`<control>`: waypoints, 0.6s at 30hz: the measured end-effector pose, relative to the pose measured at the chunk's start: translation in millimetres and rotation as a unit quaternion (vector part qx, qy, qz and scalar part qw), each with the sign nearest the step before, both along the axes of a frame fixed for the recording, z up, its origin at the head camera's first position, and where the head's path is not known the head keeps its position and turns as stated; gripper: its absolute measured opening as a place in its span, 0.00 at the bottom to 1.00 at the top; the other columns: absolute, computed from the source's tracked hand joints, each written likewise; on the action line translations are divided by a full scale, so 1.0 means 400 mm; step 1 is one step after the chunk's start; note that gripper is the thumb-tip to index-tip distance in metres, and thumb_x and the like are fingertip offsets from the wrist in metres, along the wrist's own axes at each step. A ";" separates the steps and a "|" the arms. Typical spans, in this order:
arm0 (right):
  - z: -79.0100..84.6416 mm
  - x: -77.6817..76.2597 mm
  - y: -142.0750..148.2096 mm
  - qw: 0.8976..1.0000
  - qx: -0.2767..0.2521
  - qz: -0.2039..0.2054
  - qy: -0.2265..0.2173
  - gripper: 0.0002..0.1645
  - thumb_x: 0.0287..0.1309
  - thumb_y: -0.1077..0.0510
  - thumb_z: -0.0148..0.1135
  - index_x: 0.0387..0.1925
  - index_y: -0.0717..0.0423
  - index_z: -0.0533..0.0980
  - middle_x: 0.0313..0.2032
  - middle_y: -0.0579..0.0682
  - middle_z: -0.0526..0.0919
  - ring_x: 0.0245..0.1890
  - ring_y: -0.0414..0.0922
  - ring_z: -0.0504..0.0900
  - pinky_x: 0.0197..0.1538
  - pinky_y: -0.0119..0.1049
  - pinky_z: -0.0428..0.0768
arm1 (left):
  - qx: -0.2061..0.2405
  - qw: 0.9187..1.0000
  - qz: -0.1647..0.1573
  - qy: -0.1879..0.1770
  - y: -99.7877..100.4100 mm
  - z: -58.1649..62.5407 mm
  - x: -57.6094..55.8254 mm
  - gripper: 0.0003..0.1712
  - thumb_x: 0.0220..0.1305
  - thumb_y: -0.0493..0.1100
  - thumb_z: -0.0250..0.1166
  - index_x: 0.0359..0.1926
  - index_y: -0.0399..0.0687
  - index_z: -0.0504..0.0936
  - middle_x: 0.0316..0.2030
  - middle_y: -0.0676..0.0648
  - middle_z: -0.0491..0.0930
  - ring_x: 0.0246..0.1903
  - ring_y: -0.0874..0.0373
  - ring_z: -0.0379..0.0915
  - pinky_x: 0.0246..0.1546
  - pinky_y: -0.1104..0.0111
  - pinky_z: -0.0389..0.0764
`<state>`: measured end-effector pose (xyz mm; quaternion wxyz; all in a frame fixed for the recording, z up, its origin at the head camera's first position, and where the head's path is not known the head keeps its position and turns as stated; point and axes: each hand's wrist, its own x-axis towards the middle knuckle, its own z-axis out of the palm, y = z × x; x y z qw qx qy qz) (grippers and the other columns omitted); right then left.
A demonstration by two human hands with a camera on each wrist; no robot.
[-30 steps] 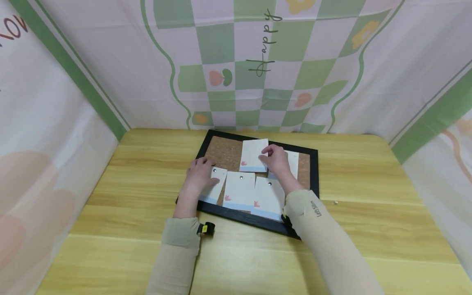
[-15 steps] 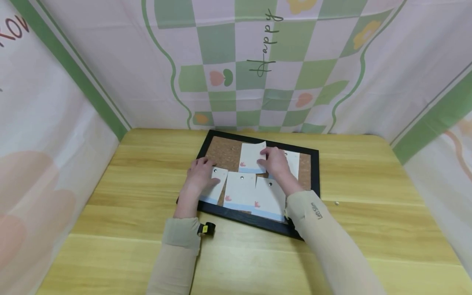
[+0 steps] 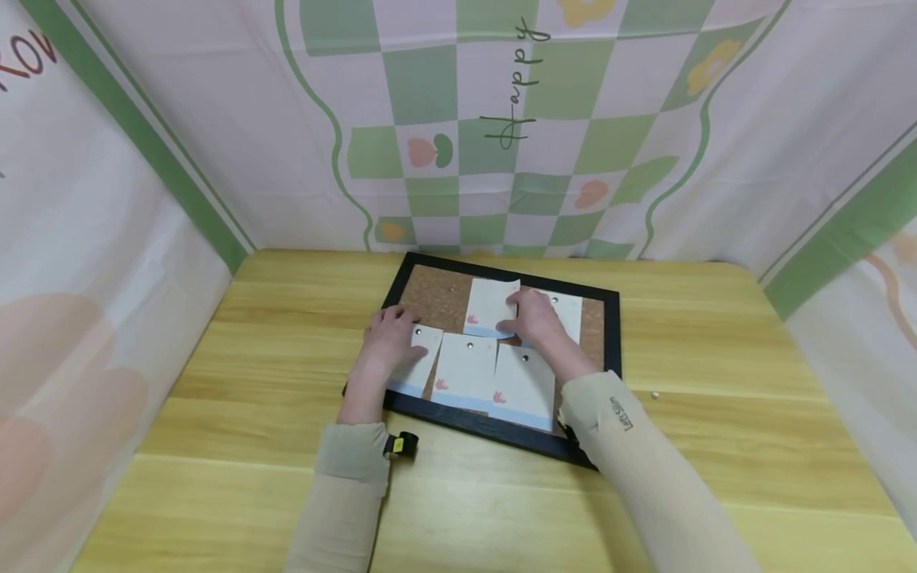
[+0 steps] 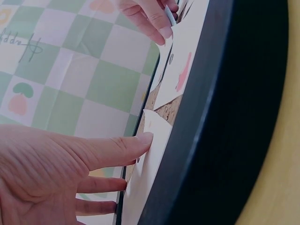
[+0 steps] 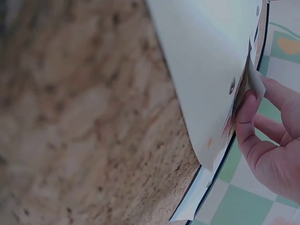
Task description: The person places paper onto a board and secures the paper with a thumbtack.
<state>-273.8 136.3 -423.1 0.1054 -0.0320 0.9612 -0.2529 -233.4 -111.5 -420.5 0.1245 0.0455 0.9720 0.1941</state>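
Note:
A cork board (image 3: 437, 294) in a black frame lies at an angle on the table, with several white note sheets on it. Between thumb and fingers, my right hand (image 3: 537, 318) pinches the right edge of the upper middle sheet (image 3: 487, 302); the paper bends up there, as the right wrist view shows. My left hand (image 3: 387, 338) rests at the board's left side. Its straight thumb touches the lower left sheet (image 4: 152, 150), and its fingers extend toward the frame edge. Silver tacks hold the lower middle sheet (image 3: 464, 374) and the lower right sheet (image 3: 526, 390).
Another tacked sheet (image 3: 569, 314) at the upper right is partly behind my right hand. A small shiny piece, perhaps a tack (image 3: 655, 395), lies on the wooden table (image 3: 716, 446) right of the board. A checkered cloth (image 3: 487, 191) hangs behind the table.
My right hand has shifted slightly down toward me, bringing the upper middle sheet lower, and its top right corner now curls. My left hand has stayed in place.

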 end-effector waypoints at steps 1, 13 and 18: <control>-0.001 0.000 0.000 1.000 0.001 -0.001 -0.001 0.33 0.60 0.56 0.70 0.64 0.67 0.73 0.65 0.65 0.74 0.65 0.60 0.73 0.67 0.52 0.74 | -0.001 1.000 0.000 0.000 0.000 -0.001 0.000 0.36 0.64 0.50 0.70 0.70 0.49 0.70 0.75 0.36 0.57 0.75 0.34 0.49 0.69 0.38 0.63; 0.002 0.001 0.000 0.999 0.033 0.010 0.000 0.35 0.58 0.54 0.71 0.62 0.68 0.74 0.63 0.67 0.74 0.64 0.62 0.73 0.67 0.53 0.73 | 0.001 1.000 0.000 0.000 0.000 -0.004 -0.001 0.36 0.64 0.51 0.70 0.70 0.49 0.70 0.75 0.37 0.57 0.75 0.34 0.49 0.69 0.38 0.63; -0.002 -0.001 0.004 1.000 0.019 0.005 -0.004 0.36 0.61 0.52 0.69 0.64 0.69 0.71 0.64 0.68 0.74 0.64 0.62 0.74 0.66 0.53 0.74 | 0.001 1.000 0.000 0.000 -0.001 -0.005 -0.002 0.36 0.64 0.51 0.70 0.70 0.49 0.69 0.75 0.37 0.56 0.75 0.34 0.49 0.68 0.38 0.63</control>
